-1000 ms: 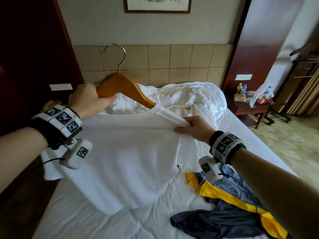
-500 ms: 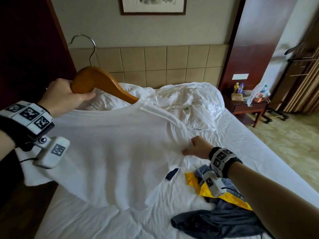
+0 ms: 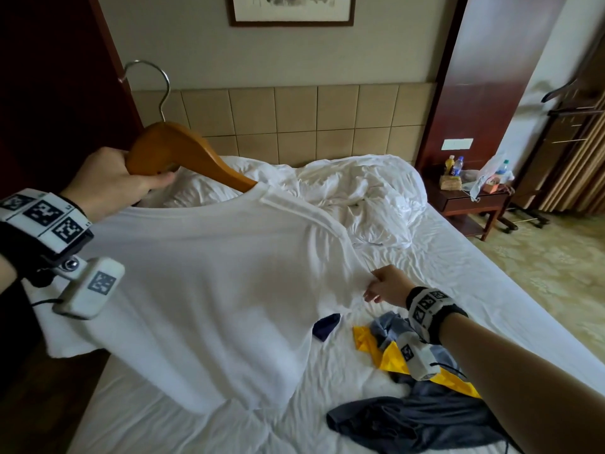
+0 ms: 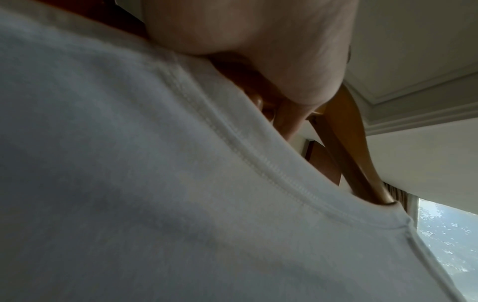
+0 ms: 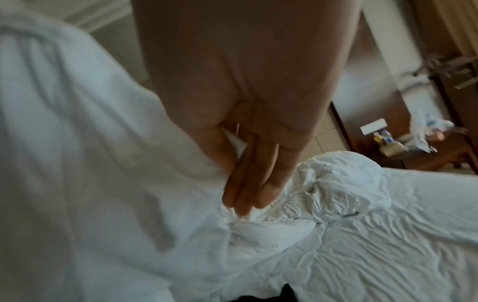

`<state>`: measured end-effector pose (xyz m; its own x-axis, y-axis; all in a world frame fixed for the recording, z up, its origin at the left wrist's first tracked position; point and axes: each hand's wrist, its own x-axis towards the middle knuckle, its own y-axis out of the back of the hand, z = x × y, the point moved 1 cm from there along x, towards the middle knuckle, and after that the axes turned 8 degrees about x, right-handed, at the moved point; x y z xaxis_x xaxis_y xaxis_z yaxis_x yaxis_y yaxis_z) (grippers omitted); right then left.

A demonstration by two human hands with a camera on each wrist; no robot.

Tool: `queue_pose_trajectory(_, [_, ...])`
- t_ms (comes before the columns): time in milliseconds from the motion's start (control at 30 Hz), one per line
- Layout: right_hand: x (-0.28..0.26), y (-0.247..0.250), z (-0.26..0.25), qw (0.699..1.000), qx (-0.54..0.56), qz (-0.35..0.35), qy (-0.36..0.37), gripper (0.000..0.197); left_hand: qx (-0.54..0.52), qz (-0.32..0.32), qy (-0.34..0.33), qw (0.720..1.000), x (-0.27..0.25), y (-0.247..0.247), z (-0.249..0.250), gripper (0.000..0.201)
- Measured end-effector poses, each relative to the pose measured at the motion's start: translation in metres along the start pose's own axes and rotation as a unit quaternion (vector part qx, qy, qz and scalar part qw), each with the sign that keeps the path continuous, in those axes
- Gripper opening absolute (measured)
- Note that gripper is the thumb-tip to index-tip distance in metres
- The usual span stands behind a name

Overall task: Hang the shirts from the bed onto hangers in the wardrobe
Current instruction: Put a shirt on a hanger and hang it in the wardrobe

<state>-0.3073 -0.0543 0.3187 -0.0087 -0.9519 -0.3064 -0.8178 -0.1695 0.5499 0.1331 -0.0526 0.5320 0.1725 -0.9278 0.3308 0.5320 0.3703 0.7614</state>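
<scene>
The left hand is clamped round the near arm of the curved honey-brown wooden hanger with a steel hook, which has swung up and toward ten o'clock since a second ago. The plain white short-sleeved T-shirt now drapes from it over the white-sheeted bed, its collar round the hanger's neck. The right hand has slid from the shoulder seam down to the sleeve at three o'clock of the shirt; its fingers lie straight and together against the cloth, gripping nothing that I can make out. That suggests the shirt is seated and ready to carry to the wardrobe.

The hanger's far arm is hidden under the fabric, so whether the shoulder sits squarely cannot be told. The wardrobe is not clearly in view. A crumpled grey and yellow garment at five o'clock is partly covered by the right forearm.
</scene>
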Motion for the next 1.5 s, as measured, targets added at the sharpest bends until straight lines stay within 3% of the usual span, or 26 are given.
queue_pose_trajectory(100, [0.000,0.003,-0.001,0.982,0.169,0.082,-0.027,0.030,0.005,-0.009,0.011,1.000,-0.001,-0.005,-0.004,0.050])
queue_pose_trajectory(267, [-0.009,-0.001,0.000,0.935,0.336,0.059,-0.098,0.019,0.007,-0.007,0.015,1.000,0.003,-0.010,-0.006,0.050])
queue_pose_trajectory(533, [-0.003,-0.006,0.009,0.948,0.288,0.080,-0.113,0.024,0.005,-0.013,0.014,1.000,0.003,-0.014,-0.006,0.052])
queue_pose_trajectory(767, [-0.005,-0.011,0.010,0.909,0.388,0.081,-0.131,0.024,0.029,-0.015,0.019,0.999,-0.004,-0.017,-0.003,0.048])
queue_pose_trajectory(900, [-0.004,-0.012,0.009,0.889,0.421,0.120,-0.135,0.016,0.030,-0.014,0.018,0.999,-0.006,-0.020,0.000,0.041])
queue_pose_trajectory(1100, [-0.001,-0.014,0.010,0.912,0.364,0.143,-0.127,0.023,0.033,-0.009,0.015,0.999,-0.010,-0.017,0.005,0.042])
queue_pose_trajectory(1500, [-0.005,-0.021,0.006,0.829,0.522,0.097,-0.176,0.025,0.034,-0.025,0.025,0.999,-0.009,-0.021,0.004,0.053])
